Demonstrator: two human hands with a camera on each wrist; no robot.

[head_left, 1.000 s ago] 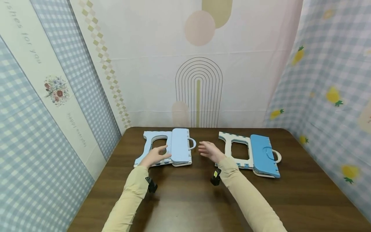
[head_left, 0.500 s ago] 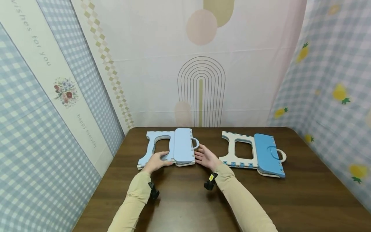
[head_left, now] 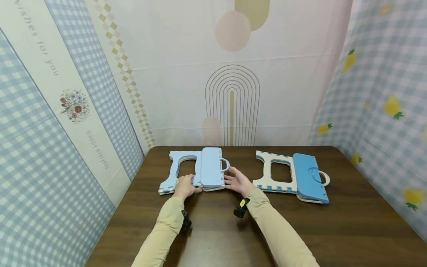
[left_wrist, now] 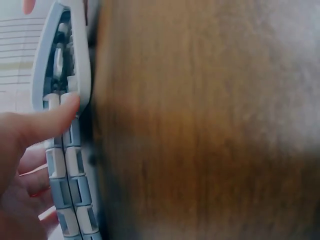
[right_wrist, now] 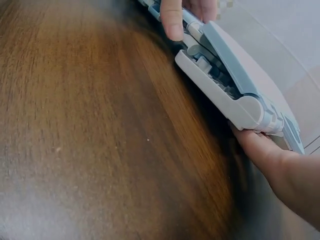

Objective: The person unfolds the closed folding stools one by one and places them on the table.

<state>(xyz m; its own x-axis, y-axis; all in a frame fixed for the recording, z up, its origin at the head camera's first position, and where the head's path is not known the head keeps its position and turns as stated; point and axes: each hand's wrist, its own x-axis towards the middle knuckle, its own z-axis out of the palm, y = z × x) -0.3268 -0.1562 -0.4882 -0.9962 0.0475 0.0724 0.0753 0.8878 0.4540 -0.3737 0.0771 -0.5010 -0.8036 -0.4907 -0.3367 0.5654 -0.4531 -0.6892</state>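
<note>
While 2 hands (head_left: 185,186) (head_left: 238,183) touch it, pale-blue folding stool (head_left: 212,167), partly between

Even light is filling the head view, glare is paling the table (head_left: 213,237) (wrist views too), and the left wrist view is looking blurred.

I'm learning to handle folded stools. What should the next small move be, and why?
Probably lift the light-blue folding stool slightly at its right end: the left hand grips its near edge, and the right hand sits partly beneath that end.
</note>
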